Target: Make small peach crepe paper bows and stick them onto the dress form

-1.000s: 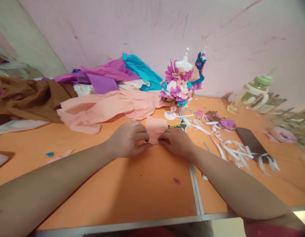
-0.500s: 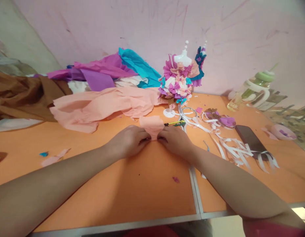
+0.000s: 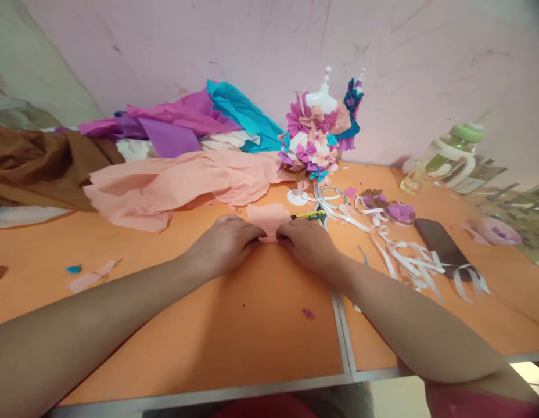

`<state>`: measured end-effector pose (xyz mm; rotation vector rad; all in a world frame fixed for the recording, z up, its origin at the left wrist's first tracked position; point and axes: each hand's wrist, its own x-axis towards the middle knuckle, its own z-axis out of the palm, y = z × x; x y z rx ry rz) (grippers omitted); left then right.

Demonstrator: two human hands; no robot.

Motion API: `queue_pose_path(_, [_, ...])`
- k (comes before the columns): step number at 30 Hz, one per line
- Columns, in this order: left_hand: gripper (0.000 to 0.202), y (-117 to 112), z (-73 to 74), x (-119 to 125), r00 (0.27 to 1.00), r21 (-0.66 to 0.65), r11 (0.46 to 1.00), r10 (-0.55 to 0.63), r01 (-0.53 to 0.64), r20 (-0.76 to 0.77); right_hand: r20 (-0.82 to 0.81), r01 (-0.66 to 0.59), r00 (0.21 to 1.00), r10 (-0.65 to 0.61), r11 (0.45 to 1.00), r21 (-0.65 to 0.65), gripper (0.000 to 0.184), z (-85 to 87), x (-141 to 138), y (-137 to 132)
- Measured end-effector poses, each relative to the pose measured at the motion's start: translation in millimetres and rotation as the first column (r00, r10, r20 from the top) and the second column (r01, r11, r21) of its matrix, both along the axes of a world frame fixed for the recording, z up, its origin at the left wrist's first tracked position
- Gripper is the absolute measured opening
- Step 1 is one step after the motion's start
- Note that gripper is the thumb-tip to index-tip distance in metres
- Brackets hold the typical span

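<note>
At the frame's centre, we had the small peach paper (image 3: 269,215) on the bench (image 3: 273,331) clamped in the grip of left hand (image 3: 226,244) and right hand (image 3: 308,244), near edge seemingly gathered, far part not yet.

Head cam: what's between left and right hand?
In the head view, a small peach paper piece lies between the left hand and the right hand, its near edge at the fingertips.

A craft corner, with heaped coloured paper (image 3: 173,133), flower-covered dress form (image 3: 315,139), white ribbons (image 3: 406,258) and orange tables (image 3: 273,342).
</note>
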<state>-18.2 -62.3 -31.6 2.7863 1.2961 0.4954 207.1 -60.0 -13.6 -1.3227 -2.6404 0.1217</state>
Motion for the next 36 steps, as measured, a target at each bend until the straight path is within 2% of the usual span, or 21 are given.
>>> queue_pose_path(6, [0.027, 0.2, 1.7, 1.6, 1.000, 0.004, 1.000, -0.022, 0.022, -0.016, 0.019, -0.008, 1.000, 0.008, 0.999, -0.031, 0.024, 0.7, -0.6, -0.7])
queue_pose_path(11, [0.026, -2.2, 7.0, 5.0, 1.000, 0.003, 1.000, -0.022, 0.023, -0.009, 0.010, -0.019, 1.000, 0.019, 1.000, 0.011, 0.023, 2.1, -1.8, -1.4])
queue_pose_path(16, [0.027, -2.9, 5.2, 2.6, 0.997, -0.010, 0.997, 0.071, -0.070, 0.014, 0.023, 0.045, 0.999, -0.045, 0.999, 0.008, 0.021, 3.7, -2.6, -1.8])
queue_pose_path(20, [0.030, -1.9, 2.8, 1.2, 0.999, -0.006, 0.999, 0.044, -0.044, -0.022, 0.028, 0.043, 0.999, -0.043, 0.999, -0.009, 0.023, 2.9, -3.0, -1.0])
queue_pose_path(27, [0.026, -3.5, 6.0, 3.0, 0.998, 0.106, 0.994, 0.019, -0.013, -0.052, 0.021, -0.028, 0.999, 0.027, 0.998, 0.064, 0.022, 0.9, -2.6, -0.5])
queue_pose_path(32, [0.023, -3.3, 4.8, 1.3, 0.998, 0.056, 0.998, 0.038, -0.035, -0.045, 0.061, 0.033, 0.997, -0.036, 0.998, 0.048, 0.023, 3.1, -3.1, -1.5])
queue_pose_path(36, [0.025, -0.8, 2.3, 1.0, 0.997, 0.050, 0.997, 0.055, -0.052, -0.047, 0.060, 0.008, 0.998, -0.009, 1.000, 0.020, 0.025, 3.0, -4.1, -1.1])
